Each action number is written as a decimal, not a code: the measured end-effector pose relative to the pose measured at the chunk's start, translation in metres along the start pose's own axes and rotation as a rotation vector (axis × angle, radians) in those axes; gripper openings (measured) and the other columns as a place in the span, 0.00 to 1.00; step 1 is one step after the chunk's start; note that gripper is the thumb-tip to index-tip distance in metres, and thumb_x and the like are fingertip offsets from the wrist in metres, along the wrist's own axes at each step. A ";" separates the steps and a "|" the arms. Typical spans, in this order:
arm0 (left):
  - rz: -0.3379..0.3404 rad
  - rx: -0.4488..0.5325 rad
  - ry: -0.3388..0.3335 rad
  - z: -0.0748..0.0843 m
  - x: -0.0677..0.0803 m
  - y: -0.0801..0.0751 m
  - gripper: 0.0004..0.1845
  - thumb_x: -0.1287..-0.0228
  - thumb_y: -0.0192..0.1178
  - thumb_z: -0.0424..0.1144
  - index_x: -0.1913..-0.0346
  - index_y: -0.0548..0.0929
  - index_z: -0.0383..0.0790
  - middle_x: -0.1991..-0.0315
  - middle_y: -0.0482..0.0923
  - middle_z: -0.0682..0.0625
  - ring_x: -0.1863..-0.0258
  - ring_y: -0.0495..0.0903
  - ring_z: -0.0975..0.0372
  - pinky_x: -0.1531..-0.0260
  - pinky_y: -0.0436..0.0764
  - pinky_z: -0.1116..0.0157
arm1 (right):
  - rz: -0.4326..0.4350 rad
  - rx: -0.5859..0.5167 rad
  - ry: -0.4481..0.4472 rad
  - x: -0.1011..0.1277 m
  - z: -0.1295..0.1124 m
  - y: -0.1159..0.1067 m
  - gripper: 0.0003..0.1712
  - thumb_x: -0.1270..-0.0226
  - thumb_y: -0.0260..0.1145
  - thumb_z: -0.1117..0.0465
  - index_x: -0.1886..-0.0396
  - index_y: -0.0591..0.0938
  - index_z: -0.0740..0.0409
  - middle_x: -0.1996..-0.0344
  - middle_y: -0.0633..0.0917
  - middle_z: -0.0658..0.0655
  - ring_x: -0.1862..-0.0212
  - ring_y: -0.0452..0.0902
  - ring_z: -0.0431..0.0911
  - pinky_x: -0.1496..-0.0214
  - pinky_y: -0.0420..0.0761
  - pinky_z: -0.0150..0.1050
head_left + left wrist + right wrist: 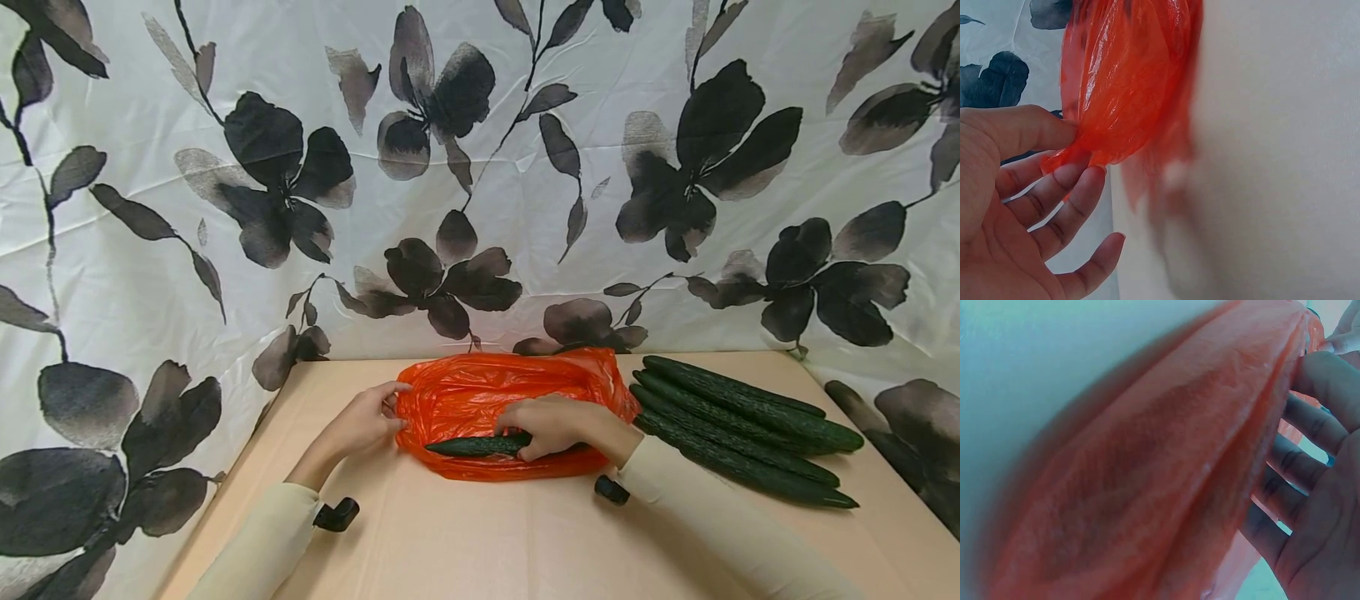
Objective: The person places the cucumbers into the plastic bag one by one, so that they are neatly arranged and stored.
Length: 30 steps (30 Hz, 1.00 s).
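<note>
An orange-red plastic bag (465,387) lies on its side on the table, its opening facing me. Within the opening a dark green cucumber (472,447) lies crosswise, its thin end pointing left. My right hand (555,421) reaches over the bag and grips this cucumber near its middle; the rest of it is hidden by the hand and film. At the bag's left end my left hand (369,421) pinches the gathered film between thumb and fingers, the little finger apart, as the left wrist view shows. In the right wrist view, bag film (1147,450) covers much of the frame.
Several long cucumbers (742,417) lie side by side to the right of the bag, close to my right forearm. The pale table (450,542) ends at a white floral cloth (525,208) hanging behind. Each wrist wears a small black camera (337,515).
</note>
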<state>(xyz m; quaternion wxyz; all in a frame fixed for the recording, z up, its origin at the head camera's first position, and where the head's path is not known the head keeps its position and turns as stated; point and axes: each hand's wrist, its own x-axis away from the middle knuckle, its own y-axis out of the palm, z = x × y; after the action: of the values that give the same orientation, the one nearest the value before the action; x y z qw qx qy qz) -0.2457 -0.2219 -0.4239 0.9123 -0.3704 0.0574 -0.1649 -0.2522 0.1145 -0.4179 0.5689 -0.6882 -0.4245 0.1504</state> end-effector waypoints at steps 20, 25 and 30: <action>0.004 -0.017 0.007 -0.001 0.002 -0.001 0.30 0.43 0.67 0.25 0.35 0.76 0.31 0.64 0.76 0.45 0.65 0.76 0.57 0.63 0.77 0.64 | 0.056 -0.095 -0.103 0.031 0.020 -0.008 0.15 0.32 0.71 0.59 0.46 0.85 0.45 0.57 0.83 0.42 0.56 0.78 0.39 0.47 0.80 0.35; -0.005 -0.013 0.013 0.001 0.002 -0.001 0.30 0.43 0.67 0.25 0.35 0.76 0.30 0.64 0.76 0.45 0.65 0.76 0.56 0.63 0.78 0.64 | 0.064 -0.095 -0.105 0.041 0.021 -0.010 0.17 0.33 0.71 0.61 0.44 0.85 0.48 0.55 0.84 0.43 0.55 0.79 0.39 0.47 0.80 0.36; -0.005 -0.015 0.017 0.000 0.004 -0.001 0.29 0.43 0.67 0.25 0.36 0.76 0.31 0.65 0.76 0.45 0.65 0.75 0.56 0.64 0.77 0.64 | 0.083 -0.142 -0.101 0.051 0.024 -0.014 0.18 0.34 0.71 0.63 0.44 0.85 0.52 0.54 0.86 0.47 0.54 0.81 0.40 0.45 0.82 0.40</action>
<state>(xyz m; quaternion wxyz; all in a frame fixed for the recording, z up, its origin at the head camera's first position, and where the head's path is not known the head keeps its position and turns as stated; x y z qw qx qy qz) -0.2426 -0.2236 -0.4234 0.9087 -0.3758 0.0653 -0.1698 -0.2439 0.1685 -0.3980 0.4898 -0.7353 -0.4333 0.1779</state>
